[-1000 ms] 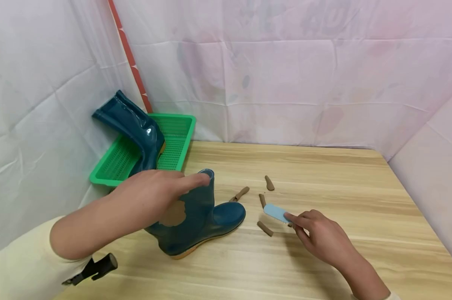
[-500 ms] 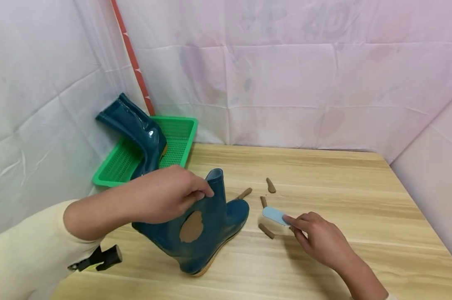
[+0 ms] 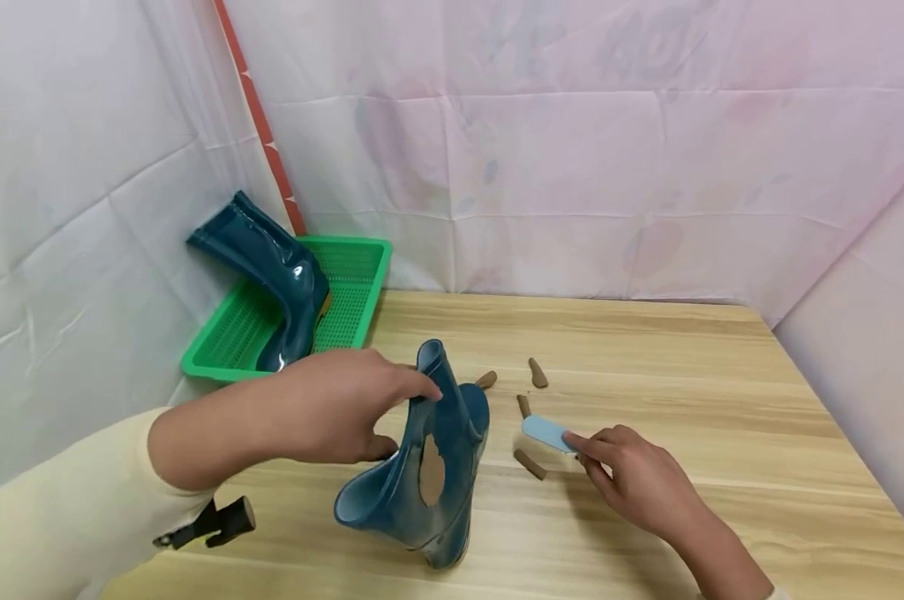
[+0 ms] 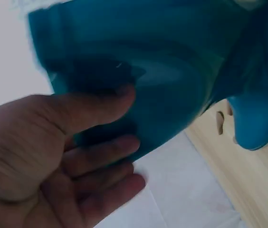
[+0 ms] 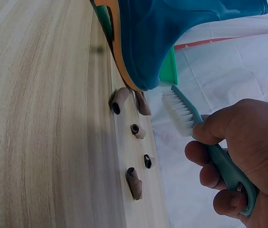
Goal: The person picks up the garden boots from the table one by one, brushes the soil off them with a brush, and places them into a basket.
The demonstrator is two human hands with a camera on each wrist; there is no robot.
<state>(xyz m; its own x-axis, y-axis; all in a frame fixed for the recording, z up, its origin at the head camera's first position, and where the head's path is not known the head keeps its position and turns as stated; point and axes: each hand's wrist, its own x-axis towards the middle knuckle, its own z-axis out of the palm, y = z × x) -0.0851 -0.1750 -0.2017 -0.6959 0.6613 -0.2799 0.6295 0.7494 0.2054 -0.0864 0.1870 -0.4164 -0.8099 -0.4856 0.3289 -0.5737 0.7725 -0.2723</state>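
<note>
My left hand (image 3: 339, 404) pinches a dark blue rubber boot (image 3: 452, 450) by the rim of its shaft, as the left wrist view (image 4: 91, 147) also shows. The boot tilts, its opening faces the left front, and a brown patch (image 3: 432, 471) with a ragged outline marks the shaft's side. My right hand (image 3: 635, 475) grips a light blue scrub brush (image 3: 547, 434), held above the table apart from the boot. White bristles (image 5: 177, 111) show in the right wrist view, and the thumb presses near the brush head.
Several brown rolled pieces (image 3: 530, 464) lie on the wooden table (image 3: 684, 375) near the brush. At the back left, a second blue boot (image 3: 272, 267) leans in a green basket (image 3: 347, 292). White sheets (image 3: 541, 167) hang behind and at the sides.
My left hand has moved slightly right, turning the boot so its toe points away and its opening swings toward the front. The brush has shifted only slightly.
</note>
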